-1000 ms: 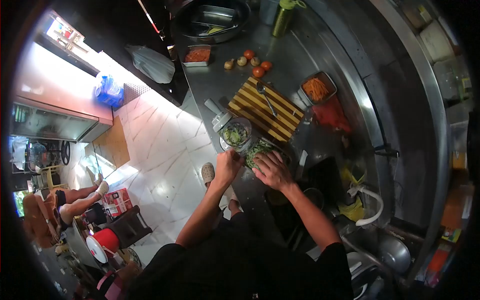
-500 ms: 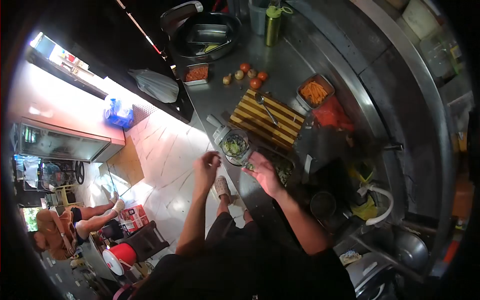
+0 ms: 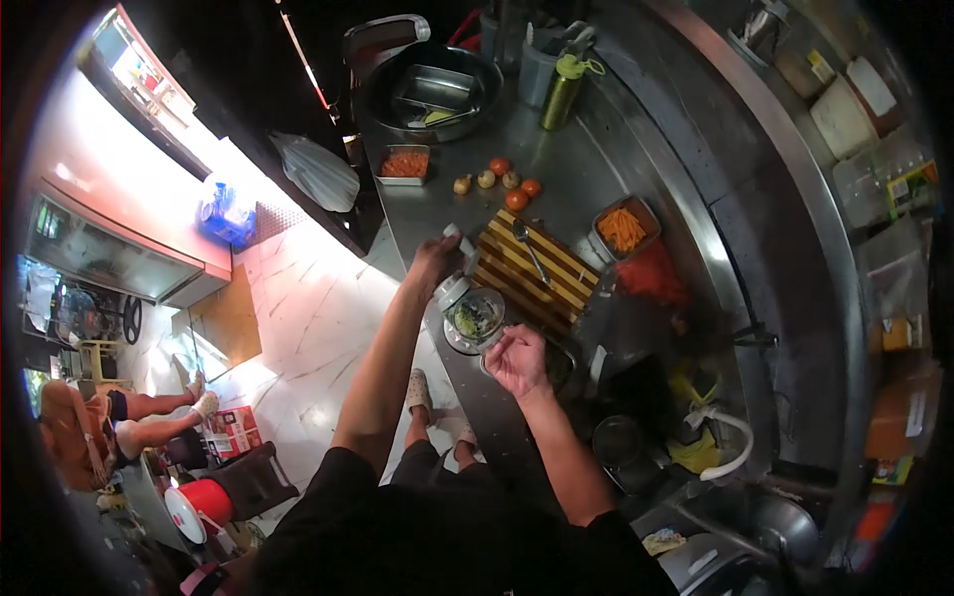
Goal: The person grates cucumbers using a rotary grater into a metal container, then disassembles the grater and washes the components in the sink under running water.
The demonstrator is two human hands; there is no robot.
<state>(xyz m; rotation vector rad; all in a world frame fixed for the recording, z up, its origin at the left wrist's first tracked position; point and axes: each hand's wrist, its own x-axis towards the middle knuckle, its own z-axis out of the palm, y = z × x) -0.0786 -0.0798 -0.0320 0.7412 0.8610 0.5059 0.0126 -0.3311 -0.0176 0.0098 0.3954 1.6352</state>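
A clear container with chopped greens [image 3: 475, 316] stands near the counter's front edge, with a white and grey handled part [image 3: 452, 288] at its upper left. My left hand [image 3: 435, 260] is closed round the upper end of that handled part. My right hand [image 3: 518, 360] is closed at the container's lower right rim; its fingertips seem to pinch the rim. Just beyond lies a striped wooden board [image 3: 527, 263] with a spoon [image 3: 531, 248] on it. A tray [image 3: 558, 370], partly hidden by my right hand, sits beside the container.
Tomatoes [image 3: 516, 200] and onions [image 3: 486, 179] lie behind the board. A tray of orange strips [image 3: 623, 229], a red bag [image 3: 651, 276], a tray of red pieces [image 3: 404, 165], a large bowl [image 3: 432, 94] and a green bottle [image 3: 562, 91] surround them. A seated person [image 3: 79, 427] is at far left.
My left hand has moved up and closed on the handled part. My right hand, open before, has closed at the container's rim. The view has shifted slightly.
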